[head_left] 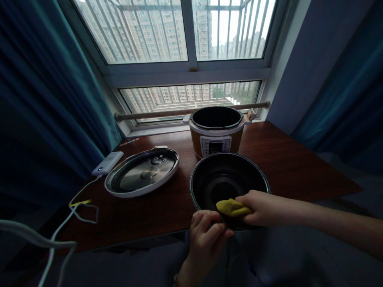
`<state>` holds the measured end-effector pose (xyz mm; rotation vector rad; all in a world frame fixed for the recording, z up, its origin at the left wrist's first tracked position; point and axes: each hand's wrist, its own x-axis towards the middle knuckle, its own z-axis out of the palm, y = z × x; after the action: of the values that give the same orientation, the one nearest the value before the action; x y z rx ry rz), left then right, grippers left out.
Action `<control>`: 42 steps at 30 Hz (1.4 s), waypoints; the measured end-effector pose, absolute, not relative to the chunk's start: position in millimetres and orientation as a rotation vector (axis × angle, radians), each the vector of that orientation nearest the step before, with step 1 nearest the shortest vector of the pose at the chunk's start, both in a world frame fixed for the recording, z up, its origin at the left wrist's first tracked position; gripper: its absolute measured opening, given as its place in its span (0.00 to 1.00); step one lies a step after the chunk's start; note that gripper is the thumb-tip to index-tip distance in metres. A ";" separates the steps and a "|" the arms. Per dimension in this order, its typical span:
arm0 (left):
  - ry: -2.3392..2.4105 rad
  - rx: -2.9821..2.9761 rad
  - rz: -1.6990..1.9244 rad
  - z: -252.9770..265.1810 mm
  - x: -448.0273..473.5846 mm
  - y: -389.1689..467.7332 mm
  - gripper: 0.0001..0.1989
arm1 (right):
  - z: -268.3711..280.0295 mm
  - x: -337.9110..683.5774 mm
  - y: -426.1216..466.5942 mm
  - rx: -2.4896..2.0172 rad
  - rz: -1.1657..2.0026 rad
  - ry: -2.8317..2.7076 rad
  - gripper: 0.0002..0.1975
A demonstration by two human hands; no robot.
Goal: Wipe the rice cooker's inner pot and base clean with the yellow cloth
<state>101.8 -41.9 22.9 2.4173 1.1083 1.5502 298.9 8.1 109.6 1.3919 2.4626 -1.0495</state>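
Rn R hand (pixel 254 207) pinches yellow cloth (pixel 231 208) in blk pot (pixel 206 179), L hand (pixel 208 231) gripping its near side.

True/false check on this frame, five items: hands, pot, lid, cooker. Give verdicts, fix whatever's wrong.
1. The right hand holds a yellow cloth. True.
2. The lid lies on the table, to the left of the black pot. True.
3. The left hand is on the lid. False: it is at the near rim of the black pot.
4. The cooker has a cover on its top. False: its top is open.
5. The cooker stands between the black pot and the window. True.
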 end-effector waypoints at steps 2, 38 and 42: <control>1.109 2.411 1.544 22.4 101.7 -42.4 0.05 | 113.2 313.6 7.1 1.436 -0.796 2.524 0.14; 1.133 2.392 1.576 25.0 103.6 -43.5 0.07 | 99.1 363.7 46.5 1.856 -0.369 2.749 0.08; 1.123 2.390 1.589 28.0 104.0 -43.3 0.07 | 89.1 357.9 -1.2 2.207 -0.652 2.587 0.08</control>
<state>104.0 -43.3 28.0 2.3896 1.1230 1.5891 357.9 -1.2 89.1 2.2072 2.5873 -0.6517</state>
